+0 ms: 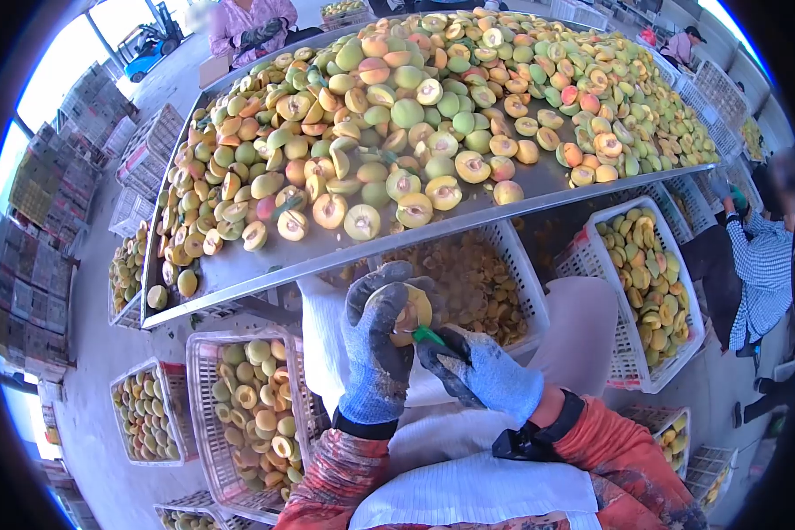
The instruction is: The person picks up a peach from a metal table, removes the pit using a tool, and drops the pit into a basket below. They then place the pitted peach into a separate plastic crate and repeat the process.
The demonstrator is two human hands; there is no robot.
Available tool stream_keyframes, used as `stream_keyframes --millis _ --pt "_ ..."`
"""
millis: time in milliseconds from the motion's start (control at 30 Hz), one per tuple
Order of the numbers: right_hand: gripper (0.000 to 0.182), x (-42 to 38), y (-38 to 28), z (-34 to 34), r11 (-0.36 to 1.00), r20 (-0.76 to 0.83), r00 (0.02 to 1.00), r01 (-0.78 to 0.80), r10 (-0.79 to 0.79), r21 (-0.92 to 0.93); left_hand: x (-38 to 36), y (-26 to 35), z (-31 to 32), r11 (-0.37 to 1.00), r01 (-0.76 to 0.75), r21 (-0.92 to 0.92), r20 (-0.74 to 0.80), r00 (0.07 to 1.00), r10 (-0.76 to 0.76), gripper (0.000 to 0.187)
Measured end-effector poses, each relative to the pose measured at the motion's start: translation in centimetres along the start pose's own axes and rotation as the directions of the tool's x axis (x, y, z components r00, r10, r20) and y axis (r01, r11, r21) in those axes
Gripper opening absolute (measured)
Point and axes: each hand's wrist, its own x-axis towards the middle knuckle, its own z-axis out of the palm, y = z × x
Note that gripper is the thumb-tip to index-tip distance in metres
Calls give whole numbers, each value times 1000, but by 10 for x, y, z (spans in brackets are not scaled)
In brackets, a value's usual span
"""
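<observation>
In front of my lap, my left hand (378, 340), in a blue glove with a dark grey palm, has its fingers wrapped round a yellow peach half (415, 311). My right hand (481, 367), gloved the same way, grips a small green-handled tool (427, 336). The tool's tip is at the lower edge of the peach half; its working end is too small to make out. Behind both hands, many cut yellow, green and reddish peaches (362, 221) are heaped on a metal table (327, 262).
Beneath the table edge stands a white crate (526, 274) with brownish scraps. Crates of peach halves stand at left (205, 397) and right (649, 371). A co-worker in a checked sleeve (762, 274) is at right; another person in pink (238, 26) stands across the table.
</observation>
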Motion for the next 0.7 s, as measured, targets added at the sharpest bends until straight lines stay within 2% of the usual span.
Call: stream_keyframes --millis 33,67,133,167,200,233,267,300,333,400,433,467,500,533,600,700 --pt "29 3 -8 -8 965 143 954 -264 262 -8 2 -4 1 1000 -28 0 -68 997 28 31" --pt "29 9 -11 -14 965 141 955 -261 259 -10 7 -10 -4 1000 -30 -1 -64 997 30 31" --pt "32 19 -16 -21 864 176 846 -496 504 -88 22 -28 -24 993 -59 -102 -86 995 50 32" --pt "36 14 10 -17 856 -4 995 -90 102 -510 28 -32 -34 992 -52 -112 -66 997 45 33" --pt "36 11 12 -14 856 -9 994 -95 105 -508 31 -36 -37 993 -46 -111 -65 997 39 33" --pt "41 9 13 -11 706 -53 996 10 -68 -708 32 -39 -39 992 -71 105 -73 994 79 31" --pt "48 6 14 -8 497 -52 969 79 -243 -864 32 -37 -36 944 -90 317 -72 990 119 30" --pt "58 3 18 -6 387 14 982 88 -190 -918 31 -28 -30 993 71 -93 -118 990 -82 29" --pt "58 2 17 -7 390 9 983 81 -184 -917 29 -28 -27 993 79 -91 -119 989 -89 29" --pt "57 3 8 -10 622 80 990 -12 120 -783 23 -29 -24 951 -117 286 -84 986 147 32" --pt "57 1 1 -9 628 77 988 -23 131 -778 19 -27 -21 873 -169 457 -96 967 237 35" --pt "55 1 -8 -8 738 81 984 -64 160 -672 17 -27 -22 872 -159 463 -94 970 226 35" --pt "54 1 -12 -7 826 90 979 -105 184 -553 17 -26 -22 794 -252 553 -53 940 336 36" --pt "54 1 -9 -6 826 85 978 -111 189 -553 17 -27 -22 698 -340 630 -1 899 438 36" --pt "52 -1 1 -2 947 77 995 -37 65 -320 18 -29 -21 735 -342 586 -4 905 424 35" --pt "51 0 4 0 953 75 991 -84 110 -291 22 -33 -24 654 -397 644 44 873 486 33"
